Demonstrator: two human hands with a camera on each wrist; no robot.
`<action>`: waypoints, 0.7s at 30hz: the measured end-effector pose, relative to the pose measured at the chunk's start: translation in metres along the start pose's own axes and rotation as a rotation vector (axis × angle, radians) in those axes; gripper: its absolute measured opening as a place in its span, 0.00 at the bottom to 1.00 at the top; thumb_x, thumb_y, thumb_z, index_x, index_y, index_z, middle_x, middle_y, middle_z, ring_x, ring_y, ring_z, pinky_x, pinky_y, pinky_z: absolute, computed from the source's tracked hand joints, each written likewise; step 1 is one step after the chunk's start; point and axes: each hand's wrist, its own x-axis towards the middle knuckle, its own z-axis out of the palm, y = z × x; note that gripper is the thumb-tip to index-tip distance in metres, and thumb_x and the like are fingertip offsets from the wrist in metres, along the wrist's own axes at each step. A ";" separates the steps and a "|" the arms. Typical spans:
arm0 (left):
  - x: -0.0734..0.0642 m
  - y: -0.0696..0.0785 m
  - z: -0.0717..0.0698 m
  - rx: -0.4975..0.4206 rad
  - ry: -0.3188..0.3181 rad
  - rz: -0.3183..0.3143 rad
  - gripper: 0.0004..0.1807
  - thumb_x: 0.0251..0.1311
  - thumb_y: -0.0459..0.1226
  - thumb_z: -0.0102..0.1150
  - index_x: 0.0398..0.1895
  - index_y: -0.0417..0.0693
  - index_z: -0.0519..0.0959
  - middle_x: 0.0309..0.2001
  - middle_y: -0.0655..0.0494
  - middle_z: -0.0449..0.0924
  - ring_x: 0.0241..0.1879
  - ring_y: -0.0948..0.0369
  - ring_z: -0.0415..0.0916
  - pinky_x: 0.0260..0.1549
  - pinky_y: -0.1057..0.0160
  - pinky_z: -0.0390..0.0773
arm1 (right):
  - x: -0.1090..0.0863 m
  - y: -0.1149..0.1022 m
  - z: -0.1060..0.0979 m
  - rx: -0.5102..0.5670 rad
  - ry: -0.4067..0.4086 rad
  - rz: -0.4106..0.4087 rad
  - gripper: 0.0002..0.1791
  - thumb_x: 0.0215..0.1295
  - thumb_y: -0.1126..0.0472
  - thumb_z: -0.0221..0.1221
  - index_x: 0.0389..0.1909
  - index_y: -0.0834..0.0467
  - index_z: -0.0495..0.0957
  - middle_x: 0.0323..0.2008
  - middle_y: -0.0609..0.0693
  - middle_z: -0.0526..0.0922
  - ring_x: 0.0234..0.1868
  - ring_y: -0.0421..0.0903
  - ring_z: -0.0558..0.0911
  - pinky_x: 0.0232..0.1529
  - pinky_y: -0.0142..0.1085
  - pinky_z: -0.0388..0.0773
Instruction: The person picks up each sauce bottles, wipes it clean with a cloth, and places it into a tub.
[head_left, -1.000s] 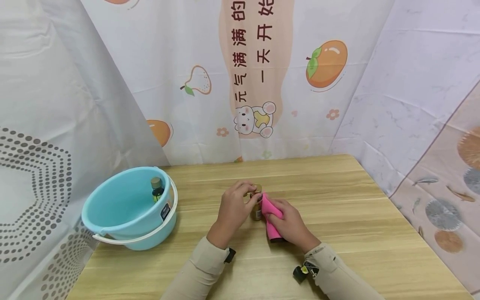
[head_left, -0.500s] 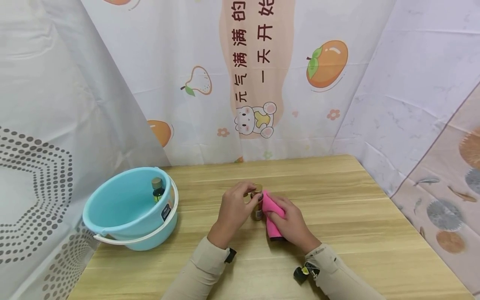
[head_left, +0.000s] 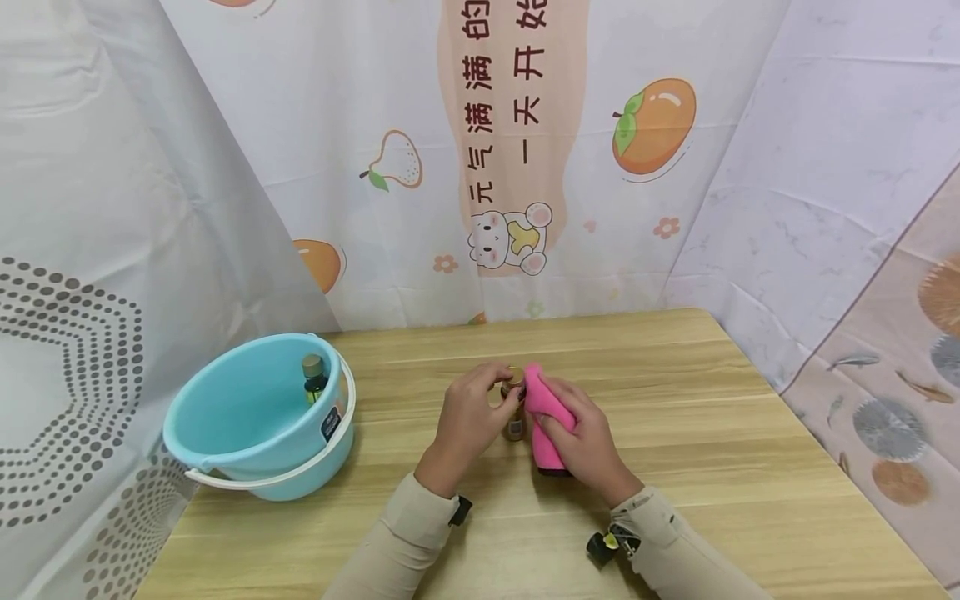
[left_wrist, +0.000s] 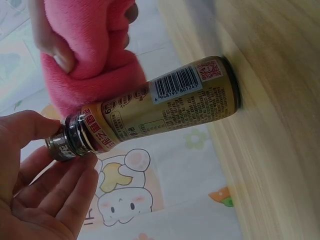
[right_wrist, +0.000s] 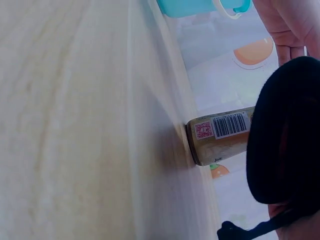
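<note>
Apparently a wiping step, by my reading. Bottle (left_wrist: 170,97) stands upright on the table (head_left: 675,400), between the hands. Left hand (head_left: 472,412) pinches its capped neck; right hand (head_left: 588,442) grips a bunched pink cloth (head_left: 549,408) at the bottle's side, contact hard to tell. Next move likely calls for a steady neck, cloth pressed along the body without tipping it.

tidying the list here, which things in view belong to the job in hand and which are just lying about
Likely in the job:
gold-labelled bottle, pinched at its cap end by the left hand
pink cloth, held in the right hand

Likely aside, as neither hand touches them:
light-blue bucket
capped bottle inside the bucket
</note>
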 end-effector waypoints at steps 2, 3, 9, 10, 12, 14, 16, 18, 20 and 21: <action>0.000 -0.001 0.000 0.007 0.006 0.008 0.12 0.61 0.40 0.75 0.44 0.46 0.86 0.42 0.55 0.90 0.43 0.61 0.88 0.44 0.62 0.88 | 0.000 -0.001 0.000 0.001 0.001 -0.019 0.29 0.69 0.63 0.66 0.70 0.46 0.76 0.66 0.48 0.79 0.57 0.46 0.81 0.50 0.35 0.84; -0.001 -0.001 0.001 0.011 0.010 0.013 0.13 0.60 0.41 0.75 0.44 0.46 0.86 0.42 0.56 0.90 0.43 0.61 0.88 0.44 0.62 0.88 | 0.000 -0.001 -0.001 0.002 -0.001 -0.026 0.29 0.70 0.63 0.66 0.70 0.47 0.76 0.66 0.48 0.78 0.57 0.47 0.81 0.51 0.35 0.84; 0.000 -0.002 0.001 0.023 0.020 0.017 0.14 0.58 0.43 0.76 0.43 0.47 0.86 0.40 0.56 0.90 0.43 0.62 0.88 0.44 0.62 0.88 | 0.000 0.000 0.000 0.013 -0.018 -0.001 0.29 0.69 0.64 0.66 0.70 0.47 0.77 0.66 0.49 0.79 0.54 0.45 0.81 0.48 0.32 0.84; 0.000 -0.002 0.001 0.021 0.017 0.012 0.14 0.58 0.43 0.76 0.43 0.46 0.86 0.40 0.56 0.90 0.42 0.62 0.88 0.44 0.62 0.88 | 0.000 0.000 0.000 0.013 -0.022 0.005 0.29 0.69 0.64 0.66 0.70 0.48 0.77 0.65 0.49 0.79 0.54 0.45 0.81 0.47 0.32 0.84; 0.000 -0.001 0.001 0.014 0.009 0.000 0.14 0.59 0.43 0.76 0.43 0.47 0.86 0.40 0.56 0.90 0.42 0.62 0.88 0.43 0.63 0.88 | 0.000 0.001 0.001 0.013 -0.025 0.008 0.29 0.68 0.65 0.67 0.70 0.50 0.77 0.65 0.50 0.80 0.52 0.45 0.81 0.45 0.31 0.84; -0.001 -0.001 0.000 0.005 0.002 -0.013 0.13 0.60 0.42 0.75 0.44 0.47 0.86 0.41 0.56 0.90 0.42 0.62 0.88 0.43 0.64 0.88 | 0.000 0.001 0.001 0.013 -0.029 0.016 0.29 0.68 0.65 0.68 0.69 0.52 0.77 0.64 0.50 0.81 0.50 0.46 0.82 0.43 0.31 0.84; -0.001 0.001 0.000 -0.001 -0.003 -0.023 0.13 0.60 0.42 0.75 0.44 0.47 0.87 0.42 0.56 0.91 0.42 0.62 0.88 0.43 0.65 0.87 | 0.000 0.002 0.002 0.013 -0.032 0.027 0.28 0.67 0.64 0.68 0.68 0.53 0.78 0.62 0.51 0.81 0.48 0.47 0.82 0.41 0.32 0.84; -0.001 0.002 -0.001 -0.002 -0.002 -0.028 0.13 0.60 0.42 0.75 0.44 0.47 0.87 0.43 0.55 0.90 0.42 0.61 0.88 0.43 0.66 0.87 | 0.000 0.003 0.003 0.009 -0.038 0.039 0.27 0.67 0.64 0.69 0.66 0.53 0.80 0.61 0.51 0.82 0.47 0.48 0.82 0.40 0.32 0.84; -0.001 0.002 -0.001 -0.004 0.002 -0.028 0.13 0.60 0.41 0.75 0.44 0.46 0.87 0.45 0.55 0.90 0.42 0.61 0.88 0.43 0.65 0.88 | 0.000 0.003 0.003 -0.001 -0.048 0.056 0.25 0.67 0.62 0.70 0.65 0.51 0.81 0.61 0.50 0.83 0.46 0.47 0.82 0.40 0.32 0.84; -0.001 0.003 -0.001 -0.006 0.005 -0.028 0.12 0.60 0.41 0.75 0.44 0.46 0.87 0.46 0.55 0.89 0.42 0.60 0.88 0.42 0.65 0.88 | 0.000 0.004 0.003 -0.009 -0.054 0.063 0.25 0.67 0.62 0.69 0.65 0.50 0.81 0.60 0.50 0.83 0.45 0.46 0.82 0.40 0.32 0.84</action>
